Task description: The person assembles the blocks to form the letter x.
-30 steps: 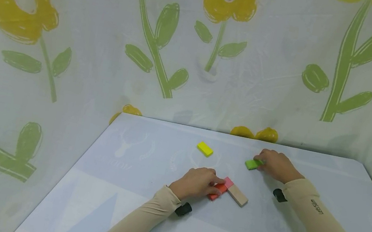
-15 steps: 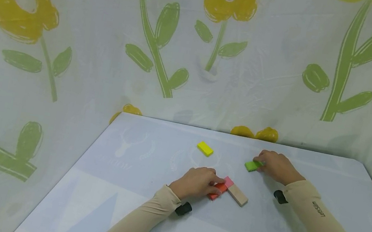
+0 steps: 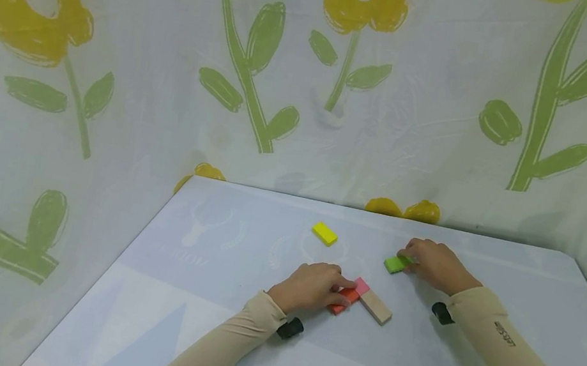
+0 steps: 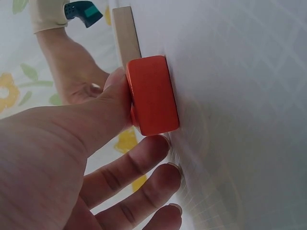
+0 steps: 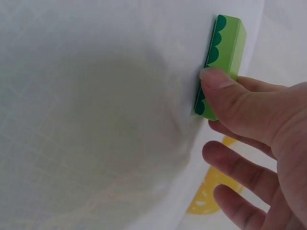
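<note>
Green block (image 5: 228,40) pinched by right hand (image 3: 439,266), red block (image 4: 153,98) by left hand (image 3: 307,288), tabletop (image 3: 374,273) room between, far edge (image 3: 291,196) beyond

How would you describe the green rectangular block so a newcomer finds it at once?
On the pale tabletop, find the person's right hand near the far edge. It pinches the green rectangular block, marked with dark-green scallops. The yellow rectangular block lies farther left; only this one is green.

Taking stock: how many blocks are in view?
5: yellow block toward the back; green block in right hand; red block in left hand, with pink block and wooden block adjacent. Hands may hide others.
</note>
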The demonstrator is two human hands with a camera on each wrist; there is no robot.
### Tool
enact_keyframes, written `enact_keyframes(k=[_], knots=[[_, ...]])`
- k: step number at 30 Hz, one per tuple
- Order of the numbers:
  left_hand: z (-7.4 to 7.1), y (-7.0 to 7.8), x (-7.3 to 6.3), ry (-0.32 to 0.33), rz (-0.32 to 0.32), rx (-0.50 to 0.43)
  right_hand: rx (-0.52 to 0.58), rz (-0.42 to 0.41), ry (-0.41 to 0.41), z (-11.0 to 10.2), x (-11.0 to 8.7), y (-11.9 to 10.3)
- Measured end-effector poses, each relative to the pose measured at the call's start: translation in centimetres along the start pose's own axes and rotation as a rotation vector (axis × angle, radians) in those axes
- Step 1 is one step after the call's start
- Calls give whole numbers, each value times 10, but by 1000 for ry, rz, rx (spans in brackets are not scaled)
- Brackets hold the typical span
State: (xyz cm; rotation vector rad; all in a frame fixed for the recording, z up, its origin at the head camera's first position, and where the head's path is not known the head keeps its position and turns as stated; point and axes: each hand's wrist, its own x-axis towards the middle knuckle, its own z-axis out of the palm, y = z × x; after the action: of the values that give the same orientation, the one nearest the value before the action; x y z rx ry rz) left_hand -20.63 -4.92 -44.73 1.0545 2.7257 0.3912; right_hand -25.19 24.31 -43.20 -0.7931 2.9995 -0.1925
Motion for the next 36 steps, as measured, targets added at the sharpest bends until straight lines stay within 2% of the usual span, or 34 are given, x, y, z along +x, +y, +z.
enact_keyframes(k=[21,36], knots=[[3,-1,0,6,18,9,-24,-59,27,3,-4,-11],[3,-1,-1,15,23,27,-38,-58,-2,1,-1,-22]])
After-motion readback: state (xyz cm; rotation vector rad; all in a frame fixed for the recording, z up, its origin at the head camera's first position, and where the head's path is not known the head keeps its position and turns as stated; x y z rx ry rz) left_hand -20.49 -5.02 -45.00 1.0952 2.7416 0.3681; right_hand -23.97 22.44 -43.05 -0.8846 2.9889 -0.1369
